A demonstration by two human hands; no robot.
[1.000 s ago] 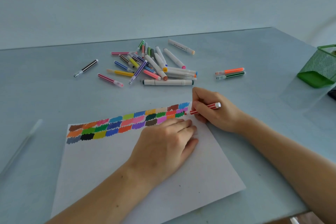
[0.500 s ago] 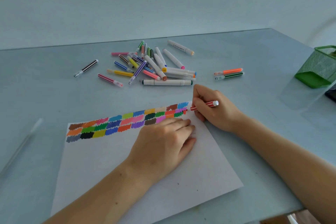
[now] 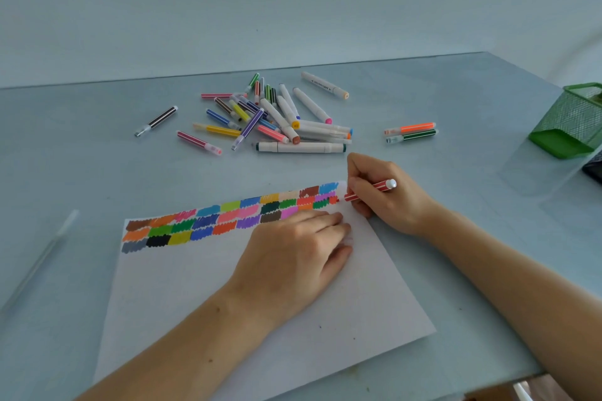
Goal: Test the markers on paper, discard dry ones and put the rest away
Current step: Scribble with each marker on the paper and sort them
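Observation:
A white sheet of paper (image 3: pixel 267 309) lies in front of me, its top edge covered with rows of coloured test swatches (image 3: pixel 228 218). My left hand (image 3: pixel 293 254) rests flat on the paper, fingers straight, just below the swatches. My right hand (image 3: pixel 387 195) grips a red striped marker (image 3: pixel 378 188) with its tip touching the paper at the right end of the middle row, beside a small red mark. A loose pile of markers (image 3: pixel 277 120) lies beyond the paper.
Two markers, orange (image 3: pixel 411 128) and green (image 3: pixel 413 135), lie apart at the right of the pile. A black striped marker (image 3: pixel 156 120) lies alone at the left. A green mesh holder (image 3: pixel 573 120) stands at the far right edge. A clear stick (image 3: pixel 49 254) lies at the left.
My right hand has moved the red marker's tip slightly right along the paper's top edge, and a small red mark has appeared there. My left hand has stayed on the paper.

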